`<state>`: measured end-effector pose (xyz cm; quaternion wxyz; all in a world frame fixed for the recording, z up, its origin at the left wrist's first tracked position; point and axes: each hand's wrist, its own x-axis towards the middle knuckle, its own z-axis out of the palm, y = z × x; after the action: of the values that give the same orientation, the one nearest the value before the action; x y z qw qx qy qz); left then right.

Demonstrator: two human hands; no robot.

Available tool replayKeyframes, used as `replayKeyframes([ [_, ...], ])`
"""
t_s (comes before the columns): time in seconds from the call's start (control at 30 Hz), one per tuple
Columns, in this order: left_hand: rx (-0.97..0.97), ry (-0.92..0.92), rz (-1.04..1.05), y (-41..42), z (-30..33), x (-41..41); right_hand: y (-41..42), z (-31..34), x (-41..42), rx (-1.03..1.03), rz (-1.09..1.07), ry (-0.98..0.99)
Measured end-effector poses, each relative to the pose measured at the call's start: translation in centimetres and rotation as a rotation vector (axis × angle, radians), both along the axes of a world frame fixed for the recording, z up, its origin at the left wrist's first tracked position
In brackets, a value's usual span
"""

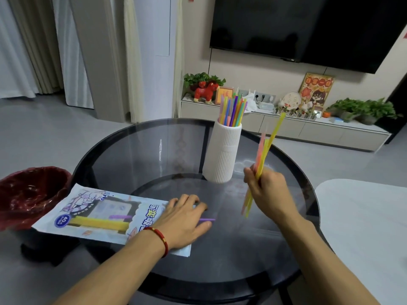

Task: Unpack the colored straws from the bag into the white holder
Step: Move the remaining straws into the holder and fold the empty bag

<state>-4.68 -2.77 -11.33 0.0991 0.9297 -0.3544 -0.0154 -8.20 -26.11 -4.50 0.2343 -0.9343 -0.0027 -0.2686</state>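
Note:
A white ribbed holder (222,150) stands upright on the round dark glass table (143,150), with several colored straws (233,108) sticking out of its top. The printed straw bag (92,214) lies flat at the table's left, yellow straws visible through its window. My left hand (185,219) rests palm down on the bag's open right end, fingers spread; a purple straw (207,219) pokes out from under it. To the right of the holder my right hand (264,190) is shut on a small bunch of yellow and pink straws (264,155), tilted up and to the right.
A red-lined waste bin (28,194) stands beside the table on the left. A white tabletop (365,227) adjoins on the right. Behind are a low TV cabinet (308,128) with plants and ornaments, a wall TV (308,25) and curtains.

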Motion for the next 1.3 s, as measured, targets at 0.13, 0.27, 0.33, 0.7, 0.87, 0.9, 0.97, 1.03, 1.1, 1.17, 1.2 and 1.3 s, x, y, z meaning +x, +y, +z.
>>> replayKeyframes([
  [0.13,-0.002,0.007,-0.004,0.1,-0.1,0.0,-0.4,-0.8,0.2,0.136,-0.017,-0.005],
  [0.27,-0.007,0.007,0.000,0.1,-0.2,0.1,-0.8,-2.3,-0.1,0.223,-0.036,0.188],
  [0.33,-0.010,0.011,0.004,0.0,-0.2,0.0,-1.2,-2.5,-0.2,0.249,-0.034,0.179],
  [0.7,0.007,0.029,0.025,-0.4,-0.1,-0.3,-0.8,-3.3,0.0,0.301,-0.013,0.281],
  [0.87,-0.031,0.037,0.041,-0.6,-0.2,-0.1,-0.3,2.2,1.5,0.552,-0.060,-0.046],
  [0.9,-0.037,0.037,0.042,-0.6,-0.2,-0.1,-0.2,4.3,2.4,0.638,-0.043,-0.120],
  [0.97,-0.047,0.037,0.042,-0.6,-0.3,0.0,0.1,8.3,4.1,0.746,0.006,-0.222],
  [1.03,-0.059,0.031,0.045,-0.5,-0.3,0.1,0.5,11.1,5.7,0.711,0.012,-0.292],
  [1.1,-0.076,0.012,0.048,-0.5,-0.2,0.2,1.0,12.5,7.3,0.592,-0.050,-0.305],
  [1.17,-0.093,-0.016,0.049,-0.6,0.0,0.3,1.5,12.9,8.7,0.506,-0.091,-0.234],
  [1.2,-0.104,-0.024,0.053,-0.6,0.1,0.3,1.8,12.7,9.3,0.469,-0.100,-0.180],
  [1.3,-0.133,-0.014,0.070,-0.3,0.4,0.4,2.5,12.2,10.8,0.315,-0.140,-0.058],
])
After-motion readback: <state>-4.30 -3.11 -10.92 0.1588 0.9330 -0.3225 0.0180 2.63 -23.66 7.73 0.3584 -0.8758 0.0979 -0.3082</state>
